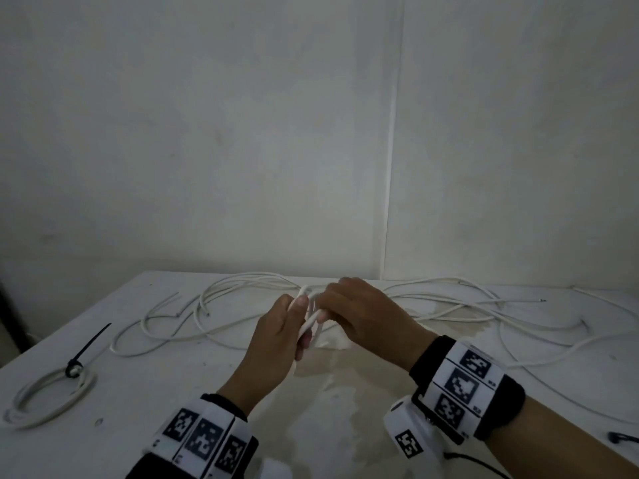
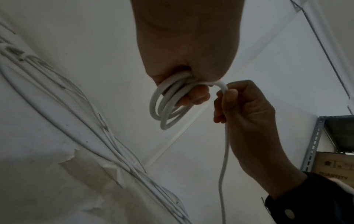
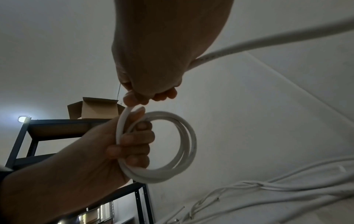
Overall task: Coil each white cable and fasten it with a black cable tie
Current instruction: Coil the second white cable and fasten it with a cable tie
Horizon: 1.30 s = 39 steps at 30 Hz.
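A white cable coil [image 3: 168, 145] of several small loops is being held in the air above the desk [image 1: 173, 382], in front of the person. The left hand [image 1: 276, 335] is gripping one side of the coil, its fingers [image 3: 132, 140] curling round the gathered strands. The right hand [image 1: 363, 314] is pinching the cable's free run [image 2: 224, 151] just beside the coil, with fingers [image 2: 229, 97] closing round it; the run is trailing away behind the hand. Loose white cables [image 1: 449, 305] are lying tangled across the far part of the desk. At the left edge a finished coil [image 1: 48, 392] is resting, seemingly bound by a black cable tie [image 1: 86, 347] whose tail is pointing up and away.
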{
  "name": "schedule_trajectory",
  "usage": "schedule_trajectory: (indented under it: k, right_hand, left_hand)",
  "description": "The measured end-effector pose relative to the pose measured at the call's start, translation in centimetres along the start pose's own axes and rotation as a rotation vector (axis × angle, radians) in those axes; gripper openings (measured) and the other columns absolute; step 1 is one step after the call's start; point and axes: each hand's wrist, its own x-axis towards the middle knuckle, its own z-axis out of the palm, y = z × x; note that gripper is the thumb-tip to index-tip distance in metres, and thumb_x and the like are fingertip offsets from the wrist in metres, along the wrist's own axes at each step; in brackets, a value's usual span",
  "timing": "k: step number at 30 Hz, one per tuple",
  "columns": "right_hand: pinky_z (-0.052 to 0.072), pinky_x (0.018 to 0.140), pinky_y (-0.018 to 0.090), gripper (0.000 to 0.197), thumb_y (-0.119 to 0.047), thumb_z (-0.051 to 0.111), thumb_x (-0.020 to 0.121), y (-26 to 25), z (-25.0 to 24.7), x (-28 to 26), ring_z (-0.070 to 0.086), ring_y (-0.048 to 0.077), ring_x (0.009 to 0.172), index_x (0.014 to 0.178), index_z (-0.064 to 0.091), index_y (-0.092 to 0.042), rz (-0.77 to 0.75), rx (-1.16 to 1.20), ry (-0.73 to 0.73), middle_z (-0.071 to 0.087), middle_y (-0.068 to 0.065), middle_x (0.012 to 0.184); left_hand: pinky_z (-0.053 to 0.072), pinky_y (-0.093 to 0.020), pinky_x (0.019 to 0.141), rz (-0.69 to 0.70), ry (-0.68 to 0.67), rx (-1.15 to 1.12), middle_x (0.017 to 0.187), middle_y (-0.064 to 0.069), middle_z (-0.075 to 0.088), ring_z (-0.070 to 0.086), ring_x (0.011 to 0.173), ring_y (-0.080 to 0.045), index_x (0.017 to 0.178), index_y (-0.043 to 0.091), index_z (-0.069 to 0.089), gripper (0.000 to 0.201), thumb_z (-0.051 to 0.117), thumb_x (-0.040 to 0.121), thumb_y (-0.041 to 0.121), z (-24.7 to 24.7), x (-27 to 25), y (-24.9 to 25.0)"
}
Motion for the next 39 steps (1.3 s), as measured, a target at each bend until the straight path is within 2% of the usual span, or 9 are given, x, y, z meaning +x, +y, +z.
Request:
schedule_trajectory:
  k: [3,8,13,20,25,29,34,37,39]
  right_hand:
    - [0.033,0.059,0.026,0.020,-0.026,0.032,0.099,0.5,-0.3,0.5,0.037,0.015,0.063,0.085,0.044,-0.016,0.047,0.021,0.000,0.055,0.006,0.069]
    - [0.027,0.059,0.021,0.028,-0.037,0.037,0.094,1.1,-0.7,0.9,0.036,0.012,0.062,0.081,0.047,-0.014,0.127,0.053,-0.024,0.055,0.004,0.067]
    - [0.032,0.055,0.023,0.021,-0.024,0.047,0.088,1.0,-0.5,0.8,0.038,0.013,0.061,0.077,0.056,-0.009,0.207,0.080,0.010,0.054,0.006,0.068]
    - [0.037,0.057,0.028,0.039,-0.037,0.041,0.088,1.5,-2.5,2.3,0.042,0.015,0.062,0.078,0.059,-0.003,0.366,0.177,0.043,0.056,0.010,0.071]
    - [0.043,0.072,0.036,0.032,-0.030,0.043,0.094,0.7,-2.6,1.9,0.055,0.024,0.077,0.096,0.063,-0.007,0.541,0.361,-0.208,0.062,0.009,0.086]
    - [0.043,0.089,0.025,0.034,-0.029,0.036,0.099,-0.7,-2.3,1.2,0.059,0.011,0.100,0.124,0.056,-0.018,0.751,0.613,-0.260,0.065,-0.001,0.107]
    - [0.039,0.065,0.020,0.031,-0.035,0.038,0.096,-1.8,-2.5,1.9,0.050,0.006,0.070,0.114,0.058,-0.020,0.766,0.768,-0.222,0.058,-0.009,0.077]
    - [0.042,0.069,0.027,0.028,-0.034,0.054,0.090,-2.1,-2.8,1.8,0.054,0.015,0.077,0.114,0.056,-0.019,0.723,0.647,-0.292,0.060,-0.004,0.089]
    - [0.043,0.068,0.026,0.025,-0.025,0.053,0.093,-1.9,-2.8,1.6,0.057,0.015,0.077,0.117,0.057,-0.018,0.695,0.571,-0.328,0.061,-0.001,0.090]
  left_hand:
    - [0.034,-0.013,0.044,-0.029,-0.022,0.015,0.052,0.001,0.045,0.038,0.041,-0.002,0.072,0.008,0.043,0.033,0.036,0.098,0.027,-0.1,0.0,0.3]
    - [0.034,-0.018,0.044,-0.162,-0.121,-0.004,0.043,0.008,0.042,0.036,0.038,-0.005,0.068,0.011,0.044,0.036,0.036,0.098,0.031,-0.6,0.6,0.9]
    - [0.034,-0.021,0.043,-0.288,-0.242,-0.085,0.038,0.005,0.040,0.032,0.034,-0.008,0.065,0.010,0.045,0.041,0.033,0.099,0.031,-1.1,1.0,1.9]
    - [0.026,-0.018,0.038,-0.353,-0.213,-0.255,0.037,0.002,0.033,0.023,0.031,-0.009,0.060,0.011,0.039,0.042,0.030,0.099,0.026,-0.8,0.6,2.4]
    - [0.021,-0.013,0.033,-0.332,-0.080,-0.510,0.035,0.005,0.027,0.019,0.027,-0.006,0.059,0.012,0.037,0.044,0.033,0.099,0.029,-0.9,1.2,2.4]
    - [0.022,-0.014,0.031,-0.348,-0.065,-0.615,0.035,0.005,0.026,0.020,0.026,-0.005,0.058,0.012,0.038,0.045,0.034,0.098,0.032,-1.3,1.4,2.4]
    - [0.024,-0.016,0.032,-0.335,-0.064,-0.556,0.037,0.005,0.025,0.020,0.028,-0.006,0.058,0.012,0.039,0.047,0.033,0.098,0.037,-1.0,1.3,2.4]
    - [0.025,-0.015,0.034,-0.316,-0.053,-0.497,0.038,0.005,0.027,0.022,0.030,-0.006,0.059,0.011,0.040,0.049,0.031,0.097,0.041,-1.1,1.1,1.9]
    - [0.027,-0.016,0.036,-0.309,-0.086,-0.464,0.039,0.006,0.027,0.023,0.031,-0.007,0.061,0.010,0.042,0.050,0.029,0.096,0.044,-1.1,0.9,1.7]
